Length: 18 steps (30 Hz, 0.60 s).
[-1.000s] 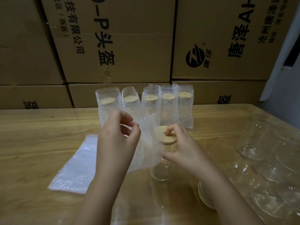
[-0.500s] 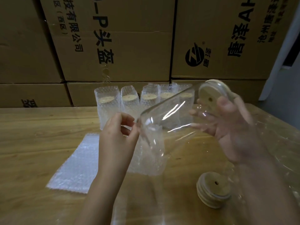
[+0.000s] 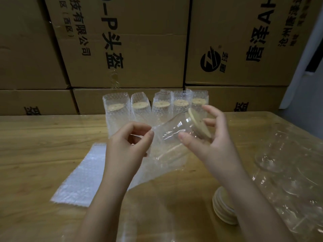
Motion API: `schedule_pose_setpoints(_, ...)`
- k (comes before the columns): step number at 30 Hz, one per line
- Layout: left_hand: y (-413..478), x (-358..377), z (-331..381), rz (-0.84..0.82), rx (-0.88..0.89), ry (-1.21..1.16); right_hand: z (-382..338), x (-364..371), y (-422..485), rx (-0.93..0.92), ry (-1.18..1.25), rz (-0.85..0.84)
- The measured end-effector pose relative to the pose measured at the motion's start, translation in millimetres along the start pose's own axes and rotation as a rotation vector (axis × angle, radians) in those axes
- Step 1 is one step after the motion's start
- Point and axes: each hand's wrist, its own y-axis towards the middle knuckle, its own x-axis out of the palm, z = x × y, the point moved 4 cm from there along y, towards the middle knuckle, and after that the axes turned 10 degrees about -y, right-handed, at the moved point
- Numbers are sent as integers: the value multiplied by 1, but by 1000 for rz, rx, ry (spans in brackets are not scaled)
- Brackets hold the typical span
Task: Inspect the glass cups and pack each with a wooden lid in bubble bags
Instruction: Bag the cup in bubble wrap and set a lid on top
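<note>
My right hand (image 3: 212,137) grips a clear glass cup (image 3: 174,131) that lies tilted, its base toward the left and its wooden lid (image 3: 198,124) on the mouth at the right. The cup's base sits at the mouth of a bubble bag (image 3: 164,161), which my left hand (image 3: 129,145) pinches by its top edge. The bag hangs down to the table. Several packed cups (image 3: 153,110) in bubble bags stand in a row behind, each with a wooden lid showing.
A flat pile of bubble bags (image 3: 82,177) lies on the wooden table (image 3: 35,145) at the left. A stack of wooden lids (image 3: 222,208) sits by my right forearm. Several bare glass cups (image 3: 288,172) lie at the right. Cardboard boxes (image 3: 122,46) wall off the back.
My right hand lifted the lidded cup off the table, tipped it sideways, and has brought its base down to the mouth of the bag. My left hand kept its pinch on the bag.
</note>
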Motion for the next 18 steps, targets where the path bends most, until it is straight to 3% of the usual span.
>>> schedule_pose_setpoints(3,-4,10,1,-68,-13,-128,7,14,-3,35,-75,-54)
schedule_pose_setpoints(5,-8,15,5,-143,89,-74,12,15,-1,56,-78,-35)
schedule_pose_setpoints(9,-11,18,0,-378,434,627,21,2,7,143,54,77)
schedule_pose_setpoints(12,-12,24,-12,-400,427,895,21,-5,10,163,129,94)
schedule_pose_setpoints(18,-17,35,-16,-350,514,766,12,2,5,41,-107,20)
